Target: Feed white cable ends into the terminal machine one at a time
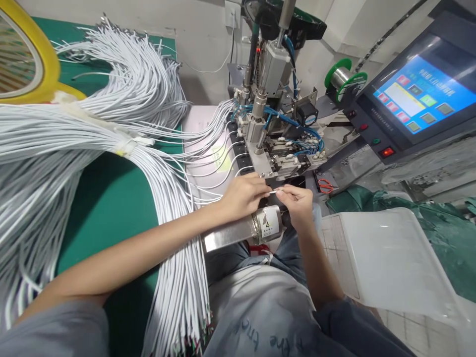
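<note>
Cable end (274,192), white and thin, was held near the centre of the frame in the head view, just in front of the machine (256,131). It was pinched by the fingertips of both hands: by the left hand (245,194) from the left, with the fingers bent, and by the right hand (298,201) from the right, with thumb and forefinger brought together. Part of it was hidden by the fingers. Just below the hands, a white label (271,222) was borne by a rounded part.

The left half of the frame was largely filled by white cables (159,183), which were draped over the green worktop (121,208) and gathered by a tie (128,145). Coloured tips were shown at their lower ends, at the bottom centre. Several cables were led over a pale pink surface, past a yellow note (222,158), to the machine's black edge. A yellow-rimmed object (52,54) was cut off by the frame at the upper left.

At the upper right, a lit screen (426,94) was tilted beside a green-flanged spool (341,78) wound with silvery wire. Red-handled scissors (326,186) were placed right of centre, above a translucent white bin (390,258) at the lower right.
</note>
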Demonstrator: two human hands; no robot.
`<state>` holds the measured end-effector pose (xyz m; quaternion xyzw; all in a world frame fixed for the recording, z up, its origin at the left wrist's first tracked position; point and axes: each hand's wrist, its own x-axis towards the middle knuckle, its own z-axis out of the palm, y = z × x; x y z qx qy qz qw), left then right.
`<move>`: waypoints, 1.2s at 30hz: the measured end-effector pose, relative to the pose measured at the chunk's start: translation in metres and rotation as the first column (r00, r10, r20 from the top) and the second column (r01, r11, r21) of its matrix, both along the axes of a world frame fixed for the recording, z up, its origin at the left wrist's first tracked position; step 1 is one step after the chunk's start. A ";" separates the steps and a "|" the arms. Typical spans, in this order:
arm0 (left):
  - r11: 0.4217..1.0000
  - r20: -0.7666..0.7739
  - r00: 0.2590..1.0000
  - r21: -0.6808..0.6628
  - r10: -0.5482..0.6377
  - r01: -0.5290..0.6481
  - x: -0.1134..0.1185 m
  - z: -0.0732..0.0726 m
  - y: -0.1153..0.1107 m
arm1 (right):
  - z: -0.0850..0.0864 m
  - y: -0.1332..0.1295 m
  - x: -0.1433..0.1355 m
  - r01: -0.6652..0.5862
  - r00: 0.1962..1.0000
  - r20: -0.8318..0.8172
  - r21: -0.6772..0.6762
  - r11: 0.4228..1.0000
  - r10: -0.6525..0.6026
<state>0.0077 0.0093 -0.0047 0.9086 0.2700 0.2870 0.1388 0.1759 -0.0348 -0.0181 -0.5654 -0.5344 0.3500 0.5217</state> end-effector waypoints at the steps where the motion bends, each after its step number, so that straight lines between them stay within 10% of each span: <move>1: 0.998 0.031 1.000 -0.056 0.000 0.002 0.001 0.000 -0.001 | -0.003 -0.002 -0.004 0.036 0.999 -0.031 -0.001 0.999 -0.036; 16: 0.993 -0.464 0.885 -0.114 -0.046 -0.008 0.005 -0.012 0.002 | -0.047 0.009 0.016 -0.035 0.999 -0.020 -0.194 0.980 0.032; 36: 0.999 -0.522 0.852 -0.017 -0.047 0.045 0.005 -0.007 0.002 | -0.055 0.019 0.015 -0.099 0.995 -0.047 -0.237 0.966 0.091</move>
